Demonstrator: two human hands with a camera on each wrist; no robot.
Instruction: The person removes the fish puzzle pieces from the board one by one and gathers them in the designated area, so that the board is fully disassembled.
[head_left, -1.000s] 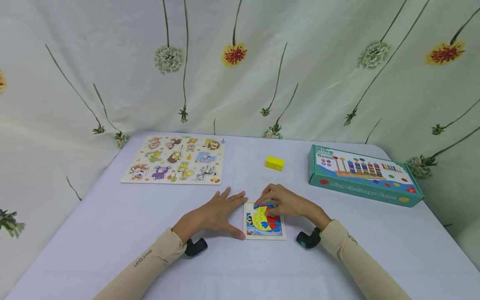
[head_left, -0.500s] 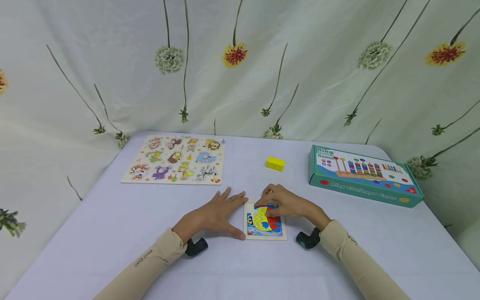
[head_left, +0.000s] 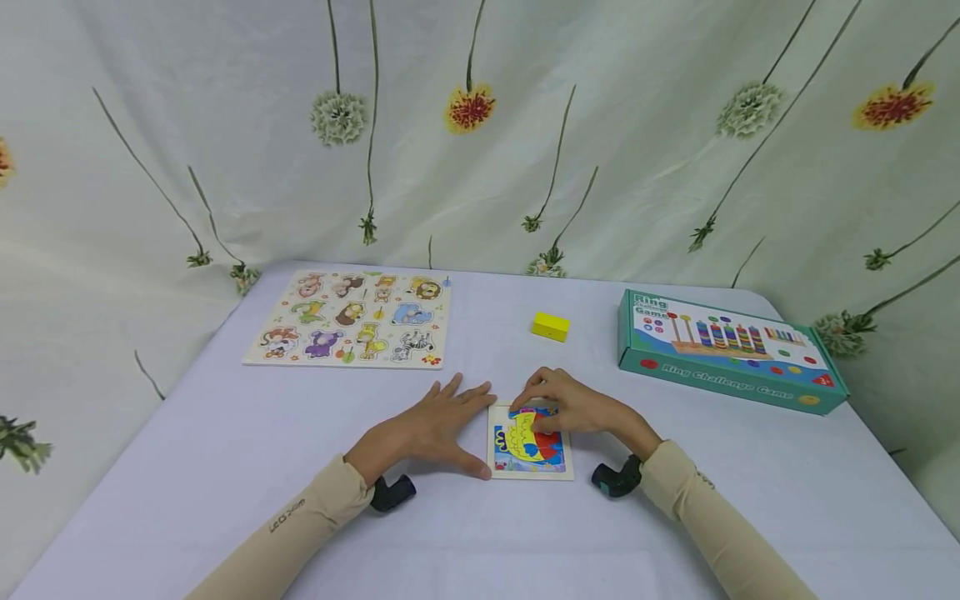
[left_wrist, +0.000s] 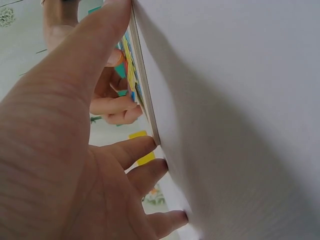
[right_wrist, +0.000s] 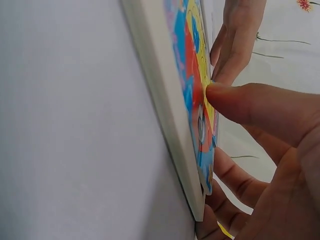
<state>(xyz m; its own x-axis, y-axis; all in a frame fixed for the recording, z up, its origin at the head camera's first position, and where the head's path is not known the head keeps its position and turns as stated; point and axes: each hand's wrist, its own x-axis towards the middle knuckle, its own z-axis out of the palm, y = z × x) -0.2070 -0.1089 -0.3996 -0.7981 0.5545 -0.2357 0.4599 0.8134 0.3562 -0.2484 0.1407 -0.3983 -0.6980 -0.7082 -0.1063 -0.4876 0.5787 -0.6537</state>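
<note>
A small square jigsaw puzzle [head_left: 517, 450] of a yellow and red fish lies on the table in a pale wooden frame [head_left: 531, 477]. My left hand [head_left: 438, 425] rests flat with spread fingers along its left side, thumb at the near corner and a fingertip at the far one. Over the puzzle's far right part, my right hand [head_left: 573, 404] pinches a puzzle piece [right_wrist: 205, 165] with thumb and bent fingers. This corner piece, showing red, blue and the fish's eye, stands slightly raised from the frame in the right wrist view. My right hand hides much of it in the head view.
A yellow block [head_left: 551, 327] stands beyond the puzzle. The large animal puzzle board [head_left: 352, 321] lies at the back left, and a green Ring Challenge Game box [head_left: 727, 354] at the back right. A flowered curtain [head_left: 480, 192] hangs behind the table.
</note>
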